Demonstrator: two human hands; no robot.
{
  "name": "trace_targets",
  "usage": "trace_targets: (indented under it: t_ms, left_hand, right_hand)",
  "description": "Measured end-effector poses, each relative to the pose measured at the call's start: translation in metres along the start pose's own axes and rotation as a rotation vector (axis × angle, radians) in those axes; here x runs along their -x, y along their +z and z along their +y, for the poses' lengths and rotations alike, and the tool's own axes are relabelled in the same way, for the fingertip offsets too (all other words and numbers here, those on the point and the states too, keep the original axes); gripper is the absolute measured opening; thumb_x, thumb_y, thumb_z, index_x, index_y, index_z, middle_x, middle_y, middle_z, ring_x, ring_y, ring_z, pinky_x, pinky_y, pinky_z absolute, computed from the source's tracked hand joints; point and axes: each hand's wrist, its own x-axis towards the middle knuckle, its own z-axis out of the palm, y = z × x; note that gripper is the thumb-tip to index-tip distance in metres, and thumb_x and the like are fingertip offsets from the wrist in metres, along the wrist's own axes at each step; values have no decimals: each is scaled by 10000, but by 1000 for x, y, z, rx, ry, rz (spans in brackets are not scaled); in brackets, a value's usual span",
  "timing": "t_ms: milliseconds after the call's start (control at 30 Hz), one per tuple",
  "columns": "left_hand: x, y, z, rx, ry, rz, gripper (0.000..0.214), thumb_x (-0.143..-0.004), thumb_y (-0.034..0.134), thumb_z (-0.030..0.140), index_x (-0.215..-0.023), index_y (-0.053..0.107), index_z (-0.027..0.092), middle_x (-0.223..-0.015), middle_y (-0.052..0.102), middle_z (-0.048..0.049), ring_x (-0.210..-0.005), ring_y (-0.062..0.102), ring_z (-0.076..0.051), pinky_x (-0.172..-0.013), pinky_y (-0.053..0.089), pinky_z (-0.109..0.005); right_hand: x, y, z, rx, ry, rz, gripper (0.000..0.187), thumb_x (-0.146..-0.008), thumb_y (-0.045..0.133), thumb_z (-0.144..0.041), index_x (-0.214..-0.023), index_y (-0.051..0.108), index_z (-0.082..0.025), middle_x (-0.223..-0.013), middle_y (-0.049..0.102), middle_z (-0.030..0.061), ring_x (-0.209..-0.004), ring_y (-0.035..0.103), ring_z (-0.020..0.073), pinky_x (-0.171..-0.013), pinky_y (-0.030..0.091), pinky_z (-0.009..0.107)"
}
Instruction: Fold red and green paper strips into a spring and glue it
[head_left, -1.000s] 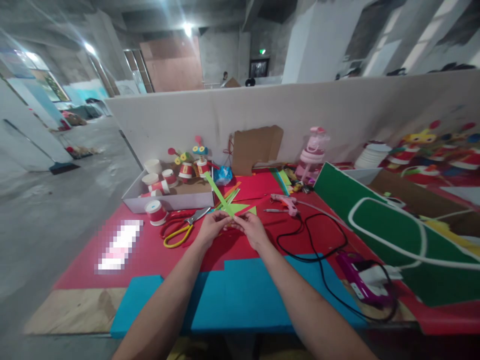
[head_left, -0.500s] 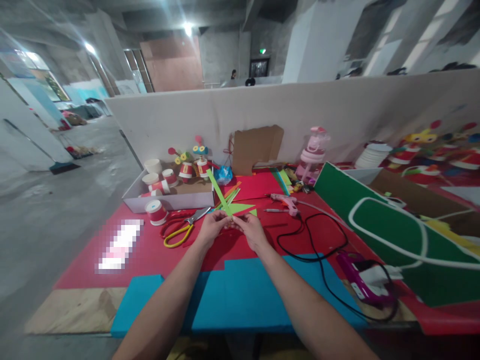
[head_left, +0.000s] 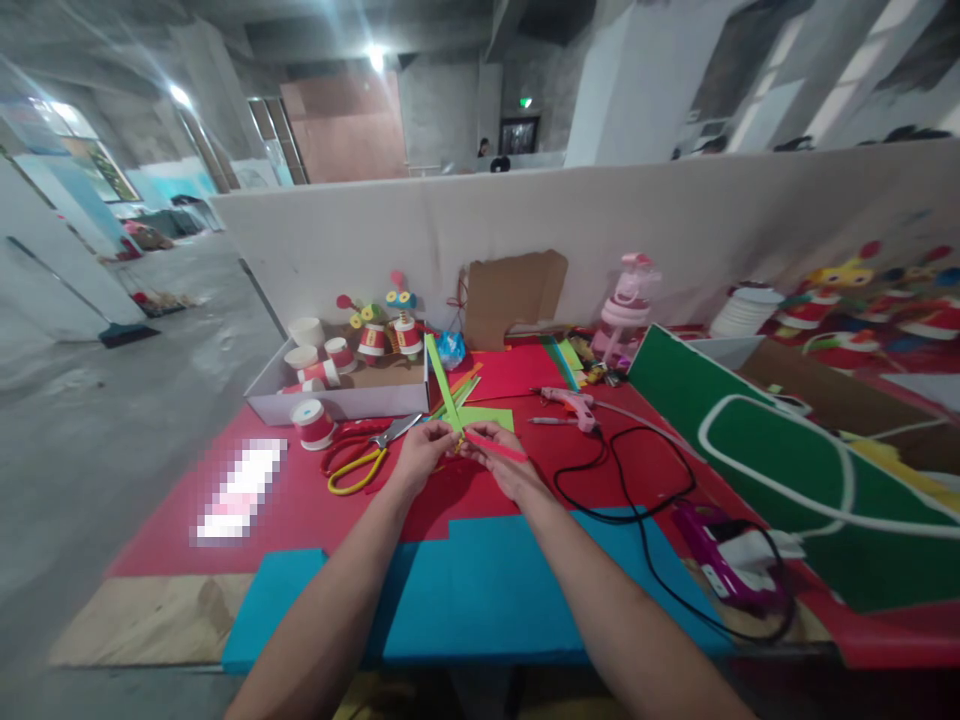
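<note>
My left hand point(head_left: 417, 456) and my right hand point(head_left: 504, 462) meet above the red table cover point(head_left: 300, 500), fingers pinched together. Between them they hold crossed paper strips: a green strip point(head_left: 439, 384) that rises up and away from the fingers, and a red strip point(head_left: 495, 447) that lies across my right hand's fingers. Just behind the hands a green paper piece point(head_left: 487, 417) lies flat. Red and yellow scissors point(head_left: 363, 456) lie to the left of my left hand.
A white box point(head_left: 337, 396) with paper-cup figures stands behind the scissors. A pink glue gun point(head_left: 568, 403) and its black cable point(head_left: 637, 500) lie to the right. A green board point(head_left: 780, 470), a pink bottle point(head_left: 628, 302) and blue foam point(head_left: 480, 590) are nearby.
The green strip has swung more upright. A red strip now shows across my right hand's fingers. Both hands stay in the same spot.
</note>
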Motion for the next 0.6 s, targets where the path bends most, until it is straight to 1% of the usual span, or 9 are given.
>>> trace_targets:
  t_ms: [100,233,400,533,600]
  left_hand:
    - [-1,-1,-2,17,-10,6,293,-646,742,391,-672,607,133,-540,562,11,-504,489,-85,-521,369,-206]
    - [-2,-1,-7,69,-59,31,318,-596,778,385,-710,632,127,-579,592,3,-503,505,-85,-508,380,-202]
    - [-3,-3,-10,91,-67,11,333,-609,774,398,-756,674,117,-637,642,-27,-531,538,-96,-537,415,-213]
    - [-5,-6,-12,23,-68,8,329,-615,769,410,-754,695,121,-660,660,-37,-561,554,-107,-542,427,-214]
    - [-5,-6,-12,51,-75,24,330,-615,772,406,-766,695,123,-671,664,-38,-567,560,-107,-547,432,-215]
  right_hand:
    - [-2,1,3,71,-12,23,382,-551,810,-401,-804,640,-171,-707,660,-5,-633,617,113,-672,516,259]
    - [-2,2,5,86,-42,42,363,-553,808,-398,-776,631,-173,-675,642,-17,-628,608,115,-678,519,265]
    - [-2,2,6,101,-51,71,382,-547,804,-413,-810,662,-175,-684,638,-13,-620,584,114,-682,521,281]
    - [-3,2,6,91,-66,102,367,-538,802,-416,-783,668,-178,-652,620,-20,-615,571,113,-668,514,273]
    - [-4,2,7,85,-85,114,350,-543,799,-405,-775,662,-181,-663,620,-21,-621,572,111,-664,512,264]
